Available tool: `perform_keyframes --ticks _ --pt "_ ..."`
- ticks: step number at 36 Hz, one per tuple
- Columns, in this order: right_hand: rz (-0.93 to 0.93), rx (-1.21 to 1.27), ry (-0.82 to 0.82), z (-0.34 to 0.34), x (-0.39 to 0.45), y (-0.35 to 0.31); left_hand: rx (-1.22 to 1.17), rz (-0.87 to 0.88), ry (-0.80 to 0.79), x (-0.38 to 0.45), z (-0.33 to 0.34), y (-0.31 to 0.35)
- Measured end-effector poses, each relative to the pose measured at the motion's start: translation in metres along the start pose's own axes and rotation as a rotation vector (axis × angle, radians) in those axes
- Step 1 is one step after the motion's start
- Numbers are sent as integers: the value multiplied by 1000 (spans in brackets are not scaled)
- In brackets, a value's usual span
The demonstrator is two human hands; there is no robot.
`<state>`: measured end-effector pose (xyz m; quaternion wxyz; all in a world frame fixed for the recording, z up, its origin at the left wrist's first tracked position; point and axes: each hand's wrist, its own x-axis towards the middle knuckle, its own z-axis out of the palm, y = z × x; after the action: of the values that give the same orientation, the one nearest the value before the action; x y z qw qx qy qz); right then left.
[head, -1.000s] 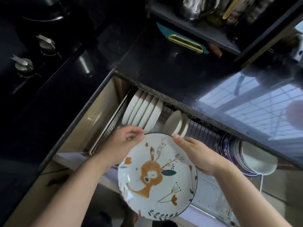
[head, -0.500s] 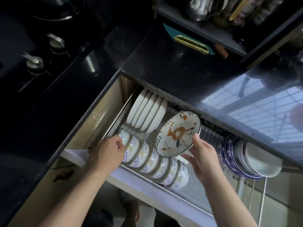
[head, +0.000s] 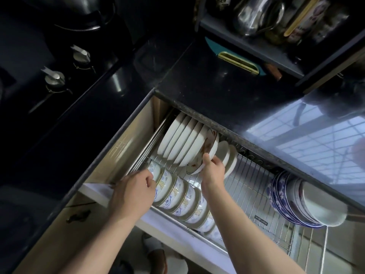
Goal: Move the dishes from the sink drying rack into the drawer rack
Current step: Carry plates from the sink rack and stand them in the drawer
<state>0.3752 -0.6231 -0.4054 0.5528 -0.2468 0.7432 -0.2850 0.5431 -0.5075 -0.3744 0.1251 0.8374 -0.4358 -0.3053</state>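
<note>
At frame centre the patterned plate [head: 205, 153] is pinched at its lower rim by the right hand [head: 214, 170] and stands between the white plates [head: 181, 139] and two smaller ones in the drawer rack [head: 254, 180]. It should be seated fully between wires before release. The left hand [head: 132, 191], fingers curled, rests on the drawer's front edge.

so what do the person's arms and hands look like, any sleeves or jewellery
Both forearms are bare as far as the frame shows, with no sleeve cuffs in view. The left hand and right hand wear no gloves, and no rings, watch or bracelets are visible on the sides facing the camera. Nails look short and unpainted where they show.
</note>
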Motion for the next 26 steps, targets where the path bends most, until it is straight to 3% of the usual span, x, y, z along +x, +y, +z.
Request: perform_keyframes --ticks 12,26 --pt "-49 -71 0 8 14 8 -14 43 21 0 0 -4" --pt "-127 -207 129 28 47 -12 22 62 10 -1 3 -5"
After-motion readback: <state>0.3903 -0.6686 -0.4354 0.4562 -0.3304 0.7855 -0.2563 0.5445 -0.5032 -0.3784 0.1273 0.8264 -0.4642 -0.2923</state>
